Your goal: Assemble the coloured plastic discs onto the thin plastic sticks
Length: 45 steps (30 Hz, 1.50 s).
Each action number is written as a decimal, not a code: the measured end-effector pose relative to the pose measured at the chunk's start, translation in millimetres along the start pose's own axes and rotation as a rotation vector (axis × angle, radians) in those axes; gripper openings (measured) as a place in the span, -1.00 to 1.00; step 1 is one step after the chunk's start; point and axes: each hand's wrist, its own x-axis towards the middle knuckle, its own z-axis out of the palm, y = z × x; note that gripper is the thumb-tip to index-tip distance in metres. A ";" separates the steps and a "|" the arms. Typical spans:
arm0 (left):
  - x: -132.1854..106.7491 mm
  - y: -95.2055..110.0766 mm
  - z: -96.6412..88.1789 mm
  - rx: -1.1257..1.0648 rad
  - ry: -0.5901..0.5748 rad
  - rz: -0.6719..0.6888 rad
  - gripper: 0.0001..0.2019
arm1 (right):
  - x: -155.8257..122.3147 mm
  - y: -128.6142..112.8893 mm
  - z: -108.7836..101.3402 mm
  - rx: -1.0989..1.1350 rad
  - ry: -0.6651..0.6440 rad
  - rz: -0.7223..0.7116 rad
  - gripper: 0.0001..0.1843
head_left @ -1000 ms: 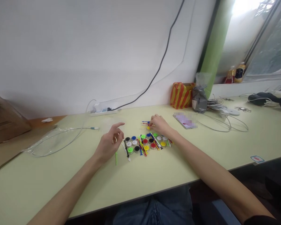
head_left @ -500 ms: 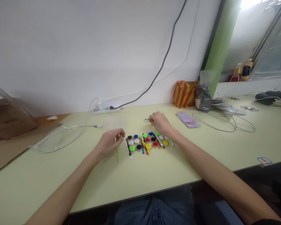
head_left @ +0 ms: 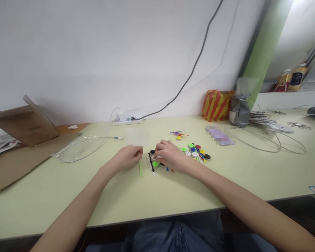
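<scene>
Rows of round coloured discs [head_left: 196, 154] in green, red, yellow, black and white lie on the pale green table [head_left: 55, 189], with thin coloured sticks across them. My right hand [head_left: 170, 155] covers the left end of the rows, its fingertips closed around a white disc [head_left: 154, 157]. A black stick [head_left: 151, 162] lies just left of those fingers. My left hand [head_left: 127, 159] rests beside it with fingers curled and nothing visible in them. Below it lies a thin green stick [head_left: 140, 169]. Farther back sits a small tangle of red, blue and yellow sticks [head_left: 178, 134].
A power strip [head_left: 127, 121] stands against the wall, and a coiled clear cable [head_left: 81, 149] lies left of my hands. To the right are a pixelated phone [head_left: 220, 135], a striped bag [head_left: 217, 105], a grey bag [head_left: 238, 112] and loose cables.
My right hand has moved from the back sticks forward and left onto the discs. The view has turned left, shifting everything rightward. My left hand stays near the green stick.
</scene>
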 end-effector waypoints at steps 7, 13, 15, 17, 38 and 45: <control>-0.3 -1.7 7.8 -0.112 0.018 0.061 -0.81 | 0.1 -3.2 0.8 0.030 -0.045 -0.005 -0.94; 0.3 -6.8 10.2 -0.188 -0.007 0.057 -0.78 | -0.9 -9.5 -0.1 0.045 -0.055 -0.030 -0.89; 0.0 -5.8 9.2 -0.148 -0.025 0.039 -0.76 | -1.3 -11.7 -3.9 0.052 -0.054 -0.039 -0.90; -0.7 -1.5 6.9 -0.101 -0.008 0.028 -0.75 | -2.0 -13.4 -8.5 0.075 -0.046 -0.038 -0.91; 4.6 29.6 10.1 -0.981 -0.048 0.104 -0.59 | -2.6 -8.6 -12.3 0.253 0.384 0.104 -0.92; 6.4 23.7 12.8 -1.083 0.035 0.039 -0.56 | -0.5 -10.7 -4.7 0.333 0.421 0.101 -0.90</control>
